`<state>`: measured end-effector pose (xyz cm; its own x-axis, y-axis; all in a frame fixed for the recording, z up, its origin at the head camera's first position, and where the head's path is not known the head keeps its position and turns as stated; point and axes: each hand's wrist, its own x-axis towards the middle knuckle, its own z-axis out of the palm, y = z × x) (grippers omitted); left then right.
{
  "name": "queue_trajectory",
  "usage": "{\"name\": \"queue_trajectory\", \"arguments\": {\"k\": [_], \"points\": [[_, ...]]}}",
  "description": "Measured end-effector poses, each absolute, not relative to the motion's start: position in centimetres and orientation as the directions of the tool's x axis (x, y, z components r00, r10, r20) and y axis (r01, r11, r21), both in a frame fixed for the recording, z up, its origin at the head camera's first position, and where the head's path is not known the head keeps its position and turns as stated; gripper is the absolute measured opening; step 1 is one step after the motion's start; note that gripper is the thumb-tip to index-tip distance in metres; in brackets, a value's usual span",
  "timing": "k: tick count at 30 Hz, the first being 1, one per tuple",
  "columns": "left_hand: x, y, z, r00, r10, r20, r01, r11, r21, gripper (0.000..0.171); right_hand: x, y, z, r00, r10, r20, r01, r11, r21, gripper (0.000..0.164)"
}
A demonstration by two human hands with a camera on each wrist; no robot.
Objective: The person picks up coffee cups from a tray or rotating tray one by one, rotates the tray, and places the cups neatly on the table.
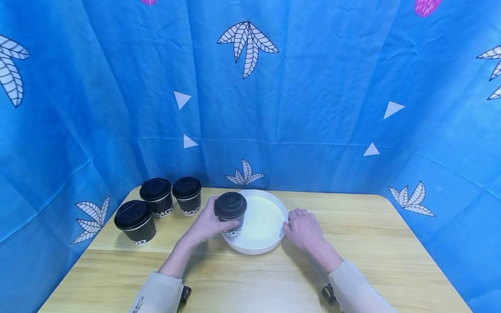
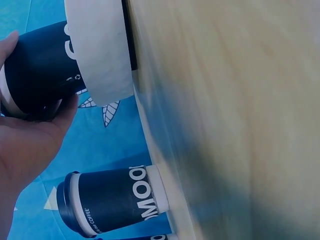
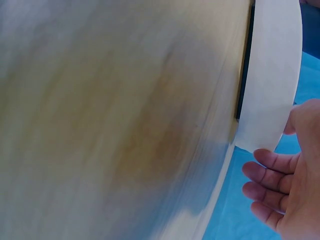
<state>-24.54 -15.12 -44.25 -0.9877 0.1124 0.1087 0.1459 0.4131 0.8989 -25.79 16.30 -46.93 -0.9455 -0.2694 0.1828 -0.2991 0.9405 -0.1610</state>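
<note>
My left hand (image 1: 210, 221) grips a black paper coffee cup (image 1: 232, 213) by its side, with the thumb across the front. The cup has a black lid and white lettering. It is at the left side of a round white tray (image 1: 253, 251); in the left wrist view the tray wall (image 2: 102, 55) hides its base, so I cannot tell if it touches the tray floor. On the tray's right side, my right hand (image 1: 304, 230) pinches the rim between thumb and forefinger. The other fingers are loosely bent outside the wall, as the right wrist view shows.
Three more lidded coffee cups stand on the left of the wooden table (image 1: 352, 243): one nearer me (image 1: 135, 222), one behind it (image 1: 157, 198) and one to the right (image 1: 188, 196). A blue patterned curtain (image 1: 313, 108) hangs behind the table and along both sides.
</note>
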Motion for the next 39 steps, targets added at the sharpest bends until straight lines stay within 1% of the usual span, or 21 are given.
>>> {"name": "queue_trajectory", "arguments": {"k": [5, 12, 22, 31, 39], "points": [[-24.4, -15.2, -44.1, -0.989, 0.095, 0.114, 0.144, 0.414, 0.899, 0.096, -25.8, 16.3, -47.0, -0.944, -0.271, 0.187, -0.302, 0.94, -0.159, 0.026], [-24.0, -15.4, -43.8, -0.987, 0.085, 0.134, 0.156, 0.375, 0.914, 0.095, -25.7, 16.3, -47.0, -0.947, -0.264, 0.185, -0.296, 0.94, -0.17, 0.026], [-23.4, -15.9, -43.4, -0.986, 0.037, 0.164, 0.167, 0.352, 0.921, 0.095, -25.7, 16.2, -47.1, -0.949, -0.259, 0.179, -0.29, 0.94, -0.18, 0.027], [-22.8, -16.3, -43.0, -0.989, -0.011, 0.15, 0.137, 0.342, 0.93, 0.096, -25.7, 16.2, -47.0, -0.948, -0.259, 0.183, -0.291, 0.94, -0.179, 0.027], [-22.3, -17.1, -43.0, -0.991, -0.031, 0.129, 0.109, 0.355, 0.928, 0.102, -25.7, 16.2, -46.9, -0.946, -0.261, 0.191, -0.294, 0.94, -0.174, 0.027]]}}
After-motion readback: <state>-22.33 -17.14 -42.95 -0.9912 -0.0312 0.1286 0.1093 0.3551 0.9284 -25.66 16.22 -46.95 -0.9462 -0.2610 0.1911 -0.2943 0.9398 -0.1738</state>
